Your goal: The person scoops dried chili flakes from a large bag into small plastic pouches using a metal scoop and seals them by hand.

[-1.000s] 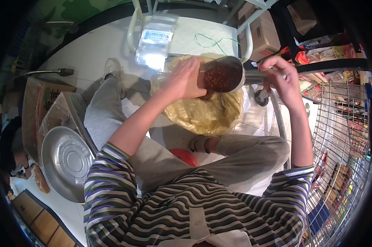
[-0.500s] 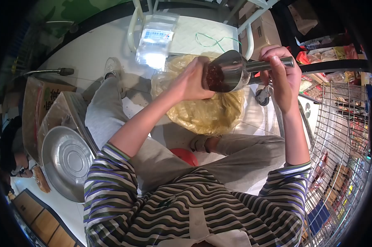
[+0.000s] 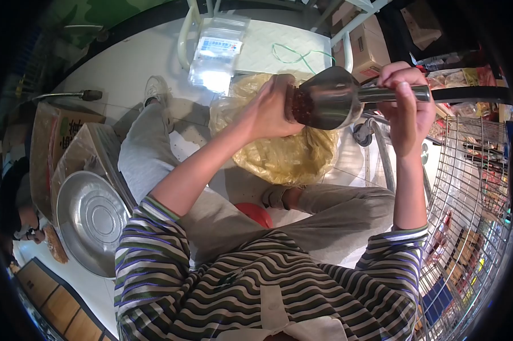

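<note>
My right hand [image 3: 408,105] is closed round the metal handle of a grey scoop [image 3: 331,98], over the right part of a crumpled yellow plastic bag [image 3: 285,156]. At the scoop's left end dark red flakes [image 3: 302,105] show. My left hand [image 3: 272,111] wraps round that end from the left, its fingers partly hidden; what it grips there is too unclear to name. The bag lies below both hands, in front of a white seat [image 3: 285,48].
Clear printed bags [image 3: 217,51] and a green string [image 3: 302,57] lie on the seat. A metal basin [image 3: 94,219] and cartons [image 3: 69,136] stand left, a wire cart [image 3: 466,193] right. A red object [image 3: 254,215] lies between my legs. Another person's hand [image 3: 36,234] shows far left.
My right hand, earlier raised apart from the scoop, has closed on its handle. The scoop and my right hand have shifted right; my left hand has moved slightly right.
</note>
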A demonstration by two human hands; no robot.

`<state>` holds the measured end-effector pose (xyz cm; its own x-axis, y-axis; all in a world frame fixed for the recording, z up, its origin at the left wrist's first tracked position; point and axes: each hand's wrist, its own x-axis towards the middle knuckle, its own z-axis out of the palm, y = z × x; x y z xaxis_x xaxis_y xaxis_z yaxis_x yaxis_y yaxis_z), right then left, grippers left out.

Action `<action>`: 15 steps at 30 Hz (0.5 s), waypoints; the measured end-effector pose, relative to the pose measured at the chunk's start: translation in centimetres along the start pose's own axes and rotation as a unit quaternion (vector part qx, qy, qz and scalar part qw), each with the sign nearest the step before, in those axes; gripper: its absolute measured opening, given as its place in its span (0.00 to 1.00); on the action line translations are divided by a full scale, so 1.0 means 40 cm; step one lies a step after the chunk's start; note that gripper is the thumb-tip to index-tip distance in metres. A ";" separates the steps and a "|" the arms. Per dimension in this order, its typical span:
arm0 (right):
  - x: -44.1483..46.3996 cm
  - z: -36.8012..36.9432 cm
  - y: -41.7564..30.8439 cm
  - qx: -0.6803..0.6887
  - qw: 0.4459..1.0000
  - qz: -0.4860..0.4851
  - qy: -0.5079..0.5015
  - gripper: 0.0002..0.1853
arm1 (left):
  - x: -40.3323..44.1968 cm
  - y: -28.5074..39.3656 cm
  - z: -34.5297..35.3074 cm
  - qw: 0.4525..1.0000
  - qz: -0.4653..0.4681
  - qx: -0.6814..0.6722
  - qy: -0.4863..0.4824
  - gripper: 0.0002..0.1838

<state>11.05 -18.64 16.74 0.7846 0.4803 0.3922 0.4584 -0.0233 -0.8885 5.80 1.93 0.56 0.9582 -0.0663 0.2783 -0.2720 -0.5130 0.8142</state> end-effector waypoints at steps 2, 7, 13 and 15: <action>0.004 0.005 -0.002 0.006 1.000 -0.001 0.007 0.09 | -0.003 0.012 -0.008 1.000 -0.006 -0.007 -0.004 0.46; 0.001 -0.001 -0.011 -0.025 1.000 -0.017 -0.006 0.10 | 0.000 0.019 -0.010 0.999 0.038 0.009 0.007 0.45; 0.012 0.000 -0.008 0.030 0.998 -0.061 -0.005 0.09 | -0.003 -0.003 0.000 0.998 0.051 -0.001 0.029 0.43; 0.007 0.004 -0.008 0.017 0.998 -0.059 -0.016 0.08 | -0.004 -0.004 0.001 0.998 0.056 -0.011 0.025 0.43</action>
<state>11.06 -18.35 17.10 0.7118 0.5049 0.4882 0.5323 0.0657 -0.8440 5.70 1.99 0.35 0.9162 -0.0788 0.3930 -0.3795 -0.4858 0.7874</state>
